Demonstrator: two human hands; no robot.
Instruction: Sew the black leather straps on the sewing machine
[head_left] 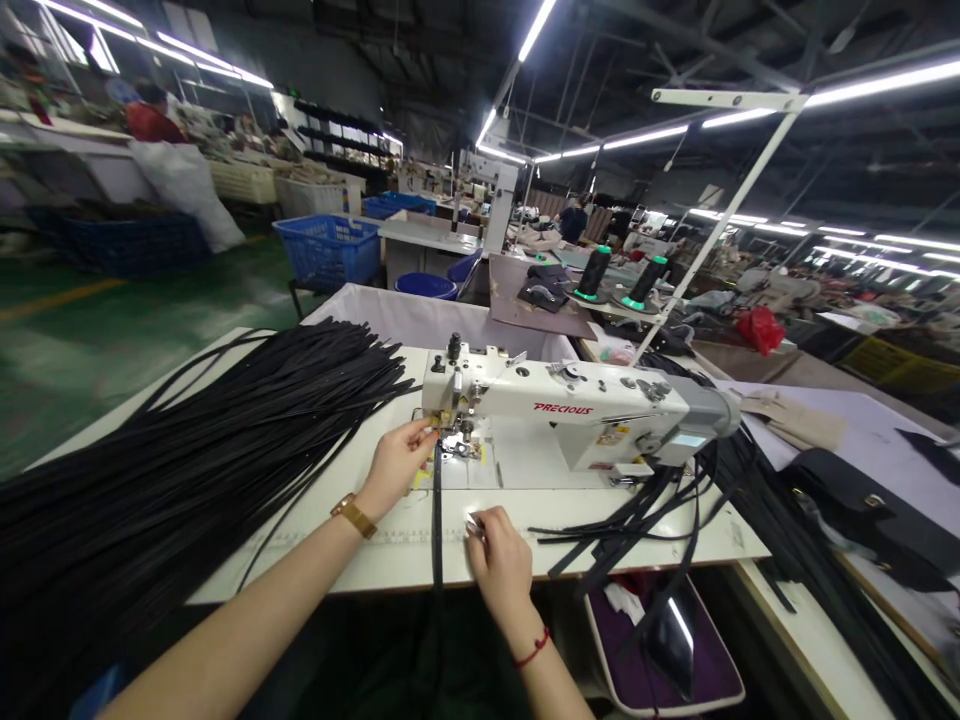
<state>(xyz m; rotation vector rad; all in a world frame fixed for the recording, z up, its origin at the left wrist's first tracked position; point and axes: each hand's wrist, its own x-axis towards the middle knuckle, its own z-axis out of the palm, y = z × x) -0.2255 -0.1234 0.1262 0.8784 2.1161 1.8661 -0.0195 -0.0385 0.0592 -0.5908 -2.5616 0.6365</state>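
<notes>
A white sewing machine (555, 405) stands on a pale table. One narrow black strap (438, 530) runs from beneath its presser foot (461, 445) straight toward me and hangs over the table's front edge. My left hand (401, 458), with a gold watch on the wrist, pinches the strap's upper end beside the foot. Right of the strap, my right hand (499, 560) is curled closed just above the table, a red cord around its wrist. A small metallic-looking piece shows at its fingertips; its kind is unclear.
A large heap of black straps (225, 430) covers the table's left side. More straps (637, 530) hang over the front edge at right. Behind the machine stand black thread cones (595, 273) and a blue crate (330, 250). A purple-lined bin (615, 640) sits below.
</notes>
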